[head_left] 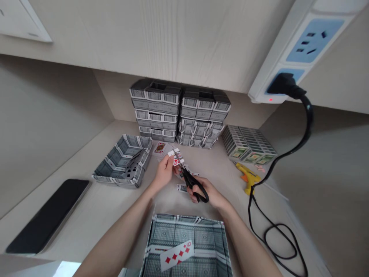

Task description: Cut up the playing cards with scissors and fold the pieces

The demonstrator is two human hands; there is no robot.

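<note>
1. Pinching a small playing card [176, 161] between thumb and fingers, the left hand [163, 171] holds it above the middle of the desk [230, 184], well in from the front edge.
2. The right hand [210, 192] grasps black-handled scissors [189, 178] by the loops; the blades lie at the card, pointing toward the desk's back edge. Whether they are fully closed is too small to tell.
3. A clean cut likely calls for a flat, taut card, with the left fingertips clear of the blade line.
4. Turning the card, rather than the scissors, should help keep the cut straight.
5. A king [181, 188] lies just below the hands, so raised blades seem safer.
6. Near the desk's front edge stands an open box [207, 231] covered in card backs.
</note>
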